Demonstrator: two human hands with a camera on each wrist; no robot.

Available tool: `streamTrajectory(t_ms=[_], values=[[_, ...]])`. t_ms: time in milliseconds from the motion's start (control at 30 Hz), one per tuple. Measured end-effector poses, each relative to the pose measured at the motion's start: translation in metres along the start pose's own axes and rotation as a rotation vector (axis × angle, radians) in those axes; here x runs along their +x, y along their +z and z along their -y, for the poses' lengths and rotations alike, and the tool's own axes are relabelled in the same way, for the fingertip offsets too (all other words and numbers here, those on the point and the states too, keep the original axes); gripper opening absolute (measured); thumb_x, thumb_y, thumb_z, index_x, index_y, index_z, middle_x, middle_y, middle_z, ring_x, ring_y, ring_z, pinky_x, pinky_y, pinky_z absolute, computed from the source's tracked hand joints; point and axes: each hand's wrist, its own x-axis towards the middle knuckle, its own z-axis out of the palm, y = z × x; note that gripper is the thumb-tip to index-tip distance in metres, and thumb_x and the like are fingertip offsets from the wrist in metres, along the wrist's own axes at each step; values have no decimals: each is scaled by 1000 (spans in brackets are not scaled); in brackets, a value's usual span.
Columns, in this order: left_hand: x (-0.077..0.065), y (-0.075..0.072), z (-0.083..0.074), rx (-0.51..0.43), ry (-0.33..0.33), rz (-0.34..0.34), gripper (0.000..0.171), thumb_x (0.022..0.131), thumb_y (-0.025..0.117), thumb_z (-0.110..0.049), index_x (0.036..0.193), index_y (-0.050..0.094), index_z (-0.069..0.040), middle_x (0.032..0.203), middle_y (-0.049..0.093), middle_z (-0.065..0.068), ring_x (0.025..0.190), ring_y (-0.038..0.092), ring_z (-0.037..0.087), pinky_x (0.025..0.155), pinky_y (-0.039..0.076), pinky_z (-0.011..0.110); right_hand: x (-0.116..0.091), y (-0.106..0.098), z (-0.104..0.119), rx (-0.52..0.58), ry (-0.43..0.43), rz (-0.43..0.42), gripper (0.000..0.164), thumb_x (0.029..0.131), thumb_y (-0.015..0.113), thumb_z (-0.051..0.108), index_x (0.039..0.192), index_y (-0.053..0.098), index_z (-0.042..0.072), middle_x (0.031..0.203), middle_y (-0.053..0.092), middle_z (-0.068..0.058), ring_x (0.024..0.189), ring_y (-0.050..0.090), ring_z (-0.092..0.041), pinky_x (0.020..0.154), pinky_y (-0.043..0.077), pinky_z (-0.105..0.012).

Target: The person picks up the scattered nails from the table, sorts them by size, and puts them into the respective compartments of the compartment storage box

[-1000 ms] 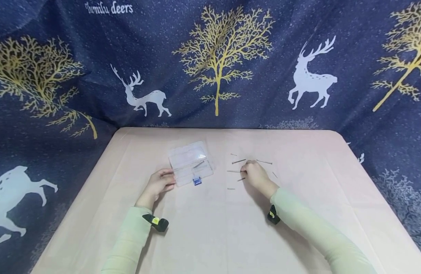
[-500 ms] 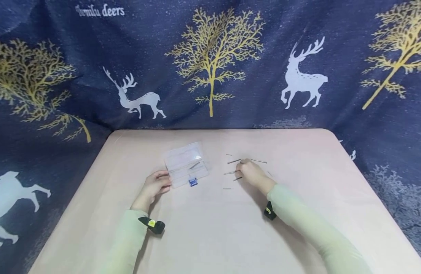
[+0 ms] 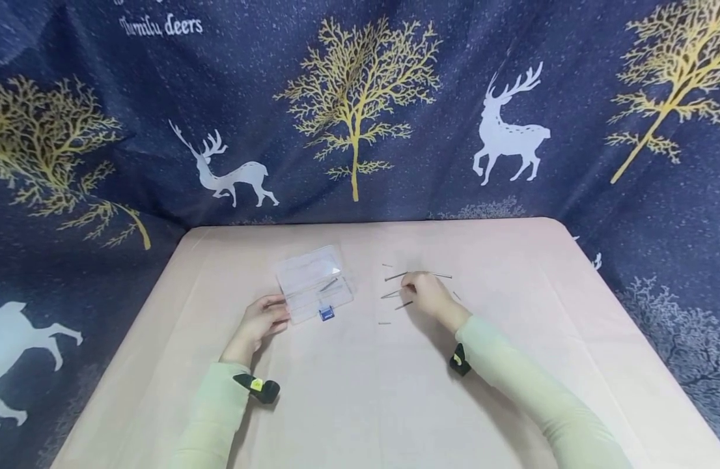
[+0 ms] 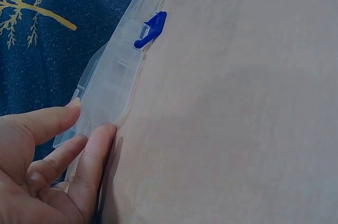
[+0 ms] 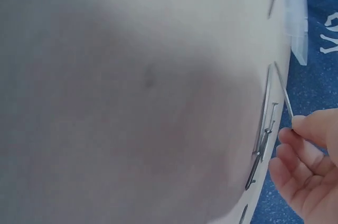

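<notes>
In the head view, my left hand (image 3: 263,319) holds the left end of a clear plastic box (image 3: 301,301), its lid tipped back. In the left wrist view, thumb and fingers are at the box's (image 4: 113,76) end, and its blue latch (image 4: 153,29) hangs at the front. A nail (image 3: 329,284) lies inside. To the right, my right hand (image 3: 431,298) is over the scattered nails. The right wrist view shows thumb and forefinger pinching the end of a long thin nail (image 5: 284,91), tilted, beside another long nail (image 5: 265,105) lying on the table.
Several loose nails surround the right hand, including a small one (image 3: 385,323) in front and a long one (image 3: 396,276) behind. The pink-covered table (image 3: 348,404) ends at a dark blue cloth (image 3: 313,208) printed with deer and trees.
The long nail in my right fingers has come up at an angle, apart from the one beside it. My left hand stays on the box. The head view has shifted slightly.
</notes>
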Motion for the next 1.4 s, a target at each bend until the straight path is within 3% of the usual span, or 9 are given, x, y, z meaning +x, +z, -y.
streamTrajectory(t_ms=[233, 500, 733, 933, 1100, 1300, 1400], values=[[-1, 0, 0, -3, -3, -8, 48, 93, 53, -4, 138, 40, 5, 136, 45, 31, 87, 62, 9, 78, 59, 23, 3, -2, 0, 255, 184, 38, 13, 89, 59, 2, 97, 67, -3, 98, 68, -16, 91, 62, -28, 80, 56, -40], [-2, -1, 0, -16, -10, -17, 47, 93, 54, -3, 137, 41, 5, 134, 47, 30, 85, 63, 8, 77, 59, 22, 6, -1, 2, 434, 343, 39, 13, 86, 60, -2, 97, 67, -6, 99, 68, -20, 82, 63, -24, 68, 58, -28], [-5, -2, -3, -8, -14, -25, 47, 93, 55, -5, 136, 41, 5, 133, 48, 30, 87, 63, 10, 79, 59, 24, 8, 0, 4, 581, 519, 51, 16, 89, 59, 0, 103, 65, -6, 103, 66, -20, 73, 64, -13, 71, 60, -27], [-1, -2, 0, -11, 9, -19, 46, 91, 58, -7, 134, 45, 4, 129, 52, 28, 95, 64, 17, 83, 58, 27, 9, -1, 2, 665, 545, 35, 19, 89, 59, -1, 105, 63, -10, 100, 67, -21, 68, 63, -10, 72, 60, -26], [-2, -3, 1, -42, 52, -8, 46, 89, 62, -8, 130, 47, 5, 119, 58, 24, 90, 65, 18, 78, 60, 28, 11, -1, 4, 720, 539, 33, 22, 90, 58, -1, 109, 61, -12, 100, 67, -23, 71, 66, -12, 74, 60, -27], [-2, 0, -1, -17, 5, -34, 45, 91, 55, -3, 134, 44, 6, 128, 52, 29, 88, 63, 13, 78, 59, 24, 13, 2, 5, 837, 545, 26, 27, 91, 56, -1, 114, 57, -16, 104, 66, -27, 77, 69, -15, 76, 60, -29], [-3, 2, -3, -18, -9, -38, 45, 92, 54, -1, 135, 43, 6, 130, 50, 30, 84, 63, 9, 75, 59, 22, 16, 2, 7, 881, 559, 24, 28, 90, 58, 0, 114, 56, -15, 99, 69, -22, 75, 69, -13, 76, 60, -27]])
